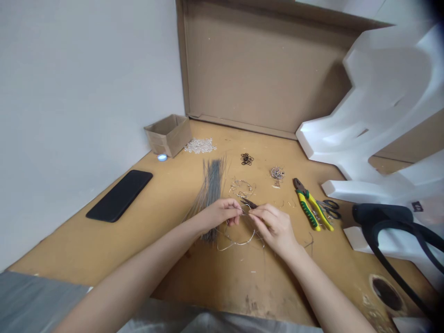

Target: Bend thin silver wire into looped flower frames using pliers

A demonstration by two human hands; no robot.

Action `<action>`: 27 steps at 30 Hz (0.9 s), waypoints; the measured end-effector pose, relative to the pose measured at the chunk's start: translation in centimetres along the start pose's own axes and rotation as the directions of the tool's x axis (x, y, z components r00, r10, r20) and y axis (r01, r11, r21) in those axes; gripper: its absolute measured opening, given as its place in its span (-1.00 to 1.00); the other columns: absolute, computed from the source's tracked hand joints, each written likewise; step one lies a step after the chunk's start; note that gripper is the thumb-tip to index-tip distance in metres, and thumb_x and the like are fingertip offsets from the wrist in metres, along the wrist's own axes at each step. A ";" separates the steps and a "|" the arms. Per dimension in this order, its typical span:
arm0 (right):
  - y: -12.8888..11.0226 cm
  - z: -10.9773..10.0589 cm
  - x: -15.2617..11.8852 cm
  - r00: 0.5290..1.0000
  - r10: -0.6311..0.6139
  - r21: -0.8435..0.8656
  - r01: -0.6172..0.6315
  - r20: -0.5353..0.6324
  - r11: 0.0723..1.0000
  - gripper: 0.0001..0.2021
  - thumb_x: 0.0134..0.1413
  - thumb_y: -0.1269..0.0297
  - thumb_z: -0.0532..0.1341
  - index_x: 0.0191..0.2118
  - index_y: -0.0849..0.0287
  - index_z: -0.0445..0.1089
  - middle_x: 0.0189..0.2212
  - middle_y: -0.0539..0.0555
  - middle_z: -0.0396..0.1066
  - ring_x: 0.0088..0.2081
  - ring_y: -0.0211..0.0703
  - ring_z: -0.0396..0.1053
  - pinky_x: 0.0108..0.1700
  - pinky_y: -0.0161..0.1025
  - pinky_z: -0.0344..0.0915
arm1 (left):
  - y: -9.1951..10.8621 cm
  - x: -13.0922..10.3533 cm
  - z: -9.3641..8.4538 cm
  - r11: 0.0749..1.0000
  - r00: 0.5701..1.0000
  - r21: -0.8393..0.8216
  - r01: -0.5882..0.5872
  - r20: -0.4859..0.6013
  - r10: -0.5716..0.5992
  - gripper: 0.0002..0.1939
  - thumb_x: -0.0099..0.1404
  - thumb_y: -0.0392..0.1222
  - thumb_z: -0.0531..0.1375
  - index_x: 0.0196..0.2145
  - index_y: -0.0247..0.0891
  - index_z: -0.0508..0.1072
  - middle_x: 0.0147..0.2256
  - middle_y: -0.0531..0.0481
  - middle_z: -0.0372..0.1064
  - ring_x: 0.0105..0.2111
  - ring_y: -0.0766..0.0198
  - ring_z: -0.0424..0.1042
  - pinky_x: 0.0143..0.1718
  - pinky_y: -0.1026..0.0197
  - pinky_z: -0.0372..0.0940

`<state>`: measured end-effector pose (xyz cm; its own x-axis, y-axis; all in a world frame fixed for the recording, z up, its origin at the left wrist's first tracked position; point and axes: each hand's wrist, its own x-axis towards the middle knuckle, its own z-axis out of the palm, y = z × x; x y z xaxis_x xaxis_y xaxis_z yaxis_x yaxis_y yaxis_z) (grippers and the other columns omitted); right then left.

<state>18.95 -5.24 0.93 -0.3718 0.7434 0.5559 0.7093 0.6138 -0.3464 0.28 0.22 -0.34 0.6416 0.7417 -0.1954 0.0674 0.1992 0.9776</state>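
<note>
Wire [246, 206], thin, silvery and curved, sits between the left hand [226, 213] and right hand [274, 227], whose fingertips seem pinched together on it above the brown wooden surface [166, 199], and could spring out of shape if either grip slips.

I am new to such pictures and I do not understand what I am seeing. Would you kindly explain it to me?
There is no machine here: one person works with two bare hands. The single picture comes from a camera worn on the head, looking forward and down.

The left hand and right hand meet at the middle, pinching thin wire bent into loops. A dark pointed tool is by the right fingers; whether it is held, I cannot tell.

On the table lie a wire bundle, pliers, scissors, black rings, a black slab and a cardboard box.
</note>
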 end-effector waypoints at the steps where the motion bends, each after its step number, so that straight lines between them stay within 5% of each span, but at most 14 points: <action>1: 0.0 0.0 0.0 1.000 -0.009 -0.005 0.009 0.006 1.000 -0.88 0.10 0.40 0.12 -0.27 0.16 0.39 -0.36 0.09 0.43 -0.35 -0.23 0.36 -0.31 -0.30 0.28 | 0.0 0.0 0.0 1.000 1.000 -0.006 -0.006 0.012 0.006 -0.80 0.11 -0.10 0.15 -0.45 -0.30 0.30 -0.57 0.11 0.30 -0.60 0.45 0.22 -0.49 0.35 0.12; 9: 0.2 0.2 -0.2 0.999 -0.037 -0.087 0.036 -0.008 0.996 -0.87 0.12 0.39 0.11 -0.26 0.16 0.39 -0.36 0.08 0.43 -0.36 -0.24 0.36 -0.31 -0.33 0.26 | -0.1 0.0 0.3 1.000 0.999 -0.001 -0.020 0.033 0.020 -0.83 0.14 -0.12 0.12 -0.42 -0.31 0.30 -0.57 0.12 0.28 -0.59 0.45 0.21 -0.50 0.35 0.11; 17: 0.0 -0.2 0.1 0.992 -0.056 -0.123 0.070 0.117 0.990 -0.81 0.16 0.37 0.05 -0.21 0.13 0.39 -0.35 0.10 0.42 -0.36 -0.22 0.35 -0.33 -0.32 0.23 | 0.4 -0.2 0.4 1.000 0.998 0.020 -0.016 0.061 0.014 -0.89 0.15 -0.22 0.06 -0.37 -0.31 0.28 -0.59 0.13 0.27 -0.61 0.45 0.19 -0.52 0.35 0.09; 27: 0.2 -0.2 0.5 0.992 0.109 0.207 -0.121 0.067 0.971 -0.87 0.13 0.36 0.07 -0.33 0.14 0.36 -0.42 0.06 0.37 -0.39 -0.22 0.33 -0.31 -0.29 0.26 | 0.8 -0.3 0.1 0.998 0.997 0.066 -0.002 0.072 -0.003 -0.90 0.11 -0.24 0.08 -0.40 -0.31 0.32 -0.57 0.12 0.27 -0.59 0.44 0.21 -0.48 0.34 0.10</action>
<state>19.03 -4.82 1.24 -0.3315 0.8220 0.4632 0.6093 0.5613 -0.5601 0.23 0.02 0.48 0.6949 0.6930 -0.1920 0.1164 0.1551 0.9810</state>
